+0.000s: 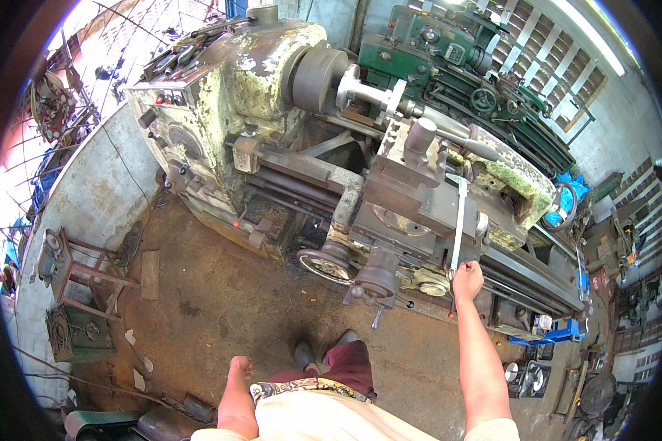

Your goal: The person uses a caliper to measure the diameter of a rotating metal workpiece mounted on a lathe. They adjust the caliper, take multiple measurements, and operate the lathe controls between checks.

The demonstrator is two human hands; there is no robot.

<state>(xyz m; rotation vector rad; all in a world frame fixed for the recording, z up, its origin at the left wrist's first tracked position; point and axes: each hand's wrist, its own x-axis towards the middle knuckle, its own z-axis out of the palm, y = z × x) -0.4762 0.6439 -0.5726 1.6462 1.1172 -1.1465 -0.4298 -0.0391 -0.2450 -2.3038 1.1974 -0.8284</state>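
Pale shirt (346, 415), then long silver tool (460, 224) in and beyond right hand (468, 281).

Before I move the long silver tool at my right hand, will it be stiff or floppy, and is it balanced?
The long silver tool will probably be stiff, because it looks like a straight metal bar. It may feel heavy toward the far end, since a wider head sits there and the right hand is at the near end.
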